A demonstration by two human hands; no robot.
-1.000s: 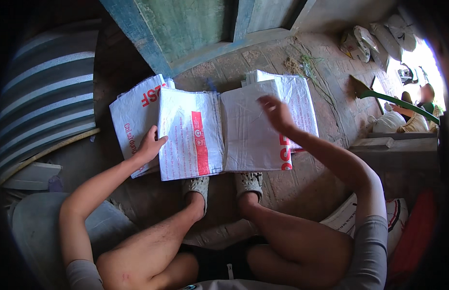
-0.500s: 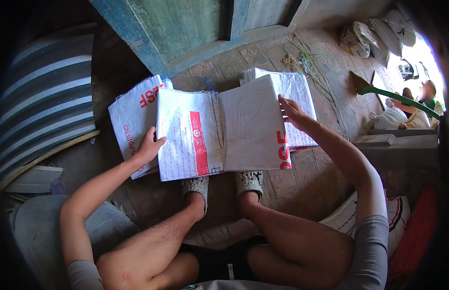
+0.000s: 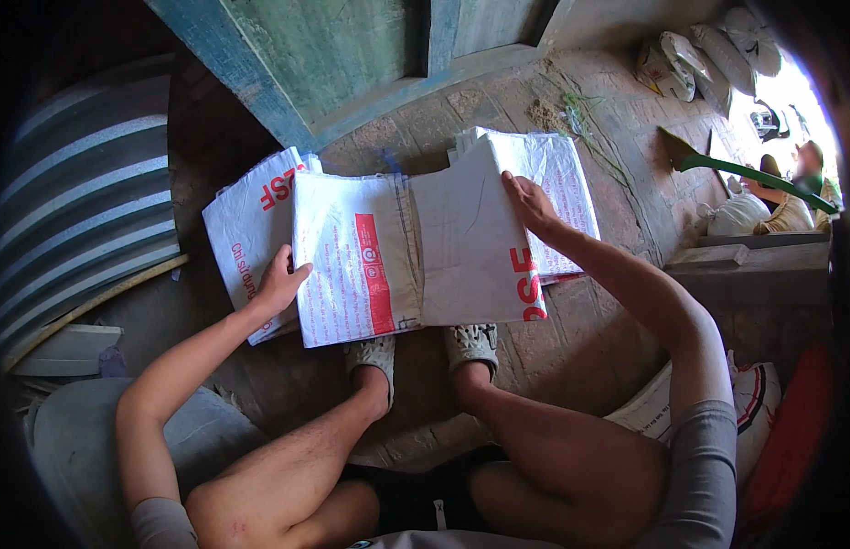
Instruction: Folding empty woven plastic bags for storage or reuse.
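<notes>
Spread over the space between my feet lies a white printed plastic sack, creased down its middle. My left hand grips its left edge, thumb on top and fingers partly hidden beneath. On the right, the sack's plain half is slightly raised. My right hand holds that half's edge, its fingers over the upper face and its thumb hidden. Under the left half sits a stack of similar white sacks. Another stack of white sacks lies beneath and beyond the right half.
A blue-green wooden panel stands ahead. Corrugated sheeting and a pole lie left. A green-handled tool, a low ledge and filled sacks are right. Another person sits at far right.
My right hand has moved slightly left, its fingers now farther over the sack's upper face. The raised right half has shifted a little left with it. My left hand stays at its edge.
</notes>
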